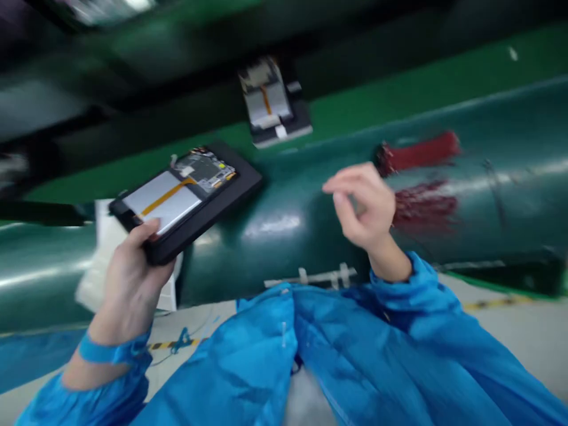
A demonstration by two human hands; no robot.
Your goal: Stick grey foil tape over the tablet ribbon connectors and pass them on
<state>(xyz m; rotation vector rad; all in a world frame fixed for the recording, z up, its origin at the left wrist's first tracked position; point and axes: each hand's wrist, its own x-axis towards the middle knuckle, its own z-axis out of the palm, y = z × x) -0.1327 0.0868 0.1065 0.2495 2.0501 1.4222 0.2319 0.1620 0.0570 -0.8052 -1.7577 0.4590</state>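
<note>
My left hand (133, 275) grips the lower corner of a black foam pad, its thumb on top. On the pad (208, 222) lies an opened tablet (162, 201), tilted, showing a silver battery, an orange ribbon cable and a dark circuit board. My right hand (366, 204) is raised over the green mat, thumb and index finger curled close together at the tips. Nothing shows between those fingers. Just to its right are two bundles of thin red wires (421, 154), blurred.
A second opened tablet (268, 103) rests on a dark pad at the back of the green-matted bench (284, 248). White sheets or a tray (104, 254) sit behind my left hand. Clear tape strips (310, 277) mark the front edge. A dark shelf (177, 77) runs along the back.
</note>
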